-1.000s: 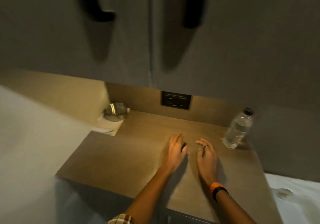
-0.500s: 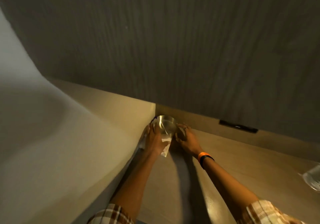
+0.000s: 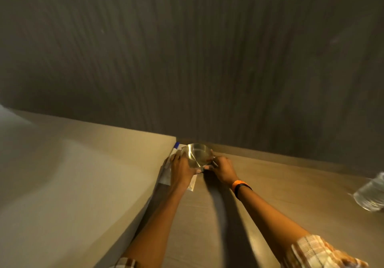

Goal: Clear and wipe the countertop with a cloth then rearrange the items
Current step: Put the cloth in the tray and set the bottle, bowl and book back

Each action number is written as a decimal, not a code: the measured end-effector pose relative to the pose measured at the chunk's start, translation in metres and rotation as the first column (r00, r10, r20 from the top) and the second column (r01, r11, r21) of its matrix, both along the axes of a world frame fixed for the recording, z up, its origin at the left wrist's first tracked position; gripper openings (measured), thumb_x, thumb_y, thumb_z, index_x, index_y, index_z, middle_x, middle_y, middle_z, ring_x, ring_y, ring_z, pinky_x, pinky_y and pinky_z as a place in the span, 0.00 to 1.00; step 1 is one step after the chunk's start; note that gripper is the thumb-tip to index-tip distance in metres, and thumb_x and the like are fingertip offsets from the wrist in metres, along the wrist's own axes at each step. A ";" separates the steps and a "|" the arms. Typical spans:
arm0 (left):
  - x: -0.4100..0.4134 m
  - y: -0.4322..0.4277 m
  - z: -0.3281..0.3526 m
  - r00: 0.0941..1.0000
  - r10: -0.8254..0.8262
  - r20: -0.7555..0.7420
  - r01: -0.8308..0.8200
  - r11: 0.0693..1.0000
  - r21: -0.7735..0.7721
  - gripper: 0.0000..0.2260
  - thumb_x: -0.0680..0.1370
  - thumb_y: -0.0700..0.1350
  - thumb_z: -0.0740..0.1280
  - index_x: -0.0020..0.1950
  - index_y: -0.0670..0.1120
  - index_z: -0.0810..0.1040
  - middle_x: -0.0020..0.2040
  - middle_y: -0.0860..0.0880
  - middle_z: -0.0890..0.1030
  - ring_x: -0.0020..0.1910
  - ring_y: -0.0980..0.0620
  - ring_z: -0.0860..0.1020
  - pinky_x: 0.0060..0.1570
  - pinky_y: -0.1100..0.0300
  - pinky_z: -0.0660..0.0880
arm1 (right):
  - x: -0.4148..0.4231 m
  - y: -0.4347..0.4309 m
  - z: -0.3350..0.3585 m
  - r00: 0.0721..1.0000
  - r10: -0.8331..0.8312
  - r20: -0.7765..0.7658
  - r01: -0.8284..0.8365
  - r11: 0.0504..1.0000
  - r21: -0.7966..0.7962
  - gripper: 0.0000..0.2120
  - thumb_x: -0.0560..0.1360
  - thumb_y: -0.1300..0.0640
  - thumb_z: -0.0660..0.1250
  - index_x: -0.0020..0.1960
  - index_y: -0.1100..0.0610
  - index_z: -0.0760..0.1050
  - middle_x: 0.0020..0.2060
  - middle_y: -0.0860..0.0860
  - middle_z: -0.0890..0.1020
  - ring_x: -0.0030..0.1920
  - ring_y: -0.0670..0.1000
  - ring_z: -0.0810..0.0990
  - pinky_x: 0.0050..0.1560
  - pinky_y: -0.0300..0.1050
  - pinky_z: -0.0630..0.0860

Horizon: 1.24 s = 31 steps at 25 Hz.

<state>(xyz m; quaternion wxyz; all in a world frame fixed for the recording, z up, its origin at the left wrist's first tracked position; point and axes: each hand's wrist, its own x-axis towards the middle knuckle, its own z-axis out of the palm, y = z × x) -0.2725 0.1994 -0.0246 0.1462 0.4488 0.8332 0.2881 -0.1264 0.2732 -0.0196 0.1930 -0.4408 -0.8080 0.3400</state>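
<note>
A shiny steel bowl (image 3: 197, 154) sits in the back left corner of the wooden countertop (image 3: 270, 184). My left hand (image 3: 181, 169) grips its left side and my right hand (image 3: 220, 168) grips its right side, thumbs meeting at the near rim. White paper or cloth with a blue mark (image 3: 167, 172) lies under the bowl and under my left hand, against the side wall. Whether the bowl rests on it or is lifted off it I cannot tell.
A clear plastic water bottle (image 3: 371, 193) stands at the right edge of view. A dark wood-grain cabinet front (image 3: 207, 60) hangs low over the counter's back. A beige side wall (image 3: 93, 174) bounds the counter on the left.
Both hands went from the middle of the counter to the back left corner and closed on the steel bowl. My head moved in closer; the bottle slid to the right edge of view.
</note>
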 end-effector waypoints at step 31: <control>0.241 -0.028 -0.009 0.949 -0.253 0.189 0.229 0.964 0.137 0.40 0.73 0.48 0.76 0.79 0.57 0.57 0.80 0.54 0.57 0.77 0.52 0.61 0.74 0.50 0.65 | 0.258 -0.065 0.009 0.847 -0.531 0.012 0.507 0.816 0.279 0.26 0.76 0.52 0.69 0.72 0.52 0.67 0.73 0.52 0.70 0.73 0.55 0.67 0.74 0.54 0.64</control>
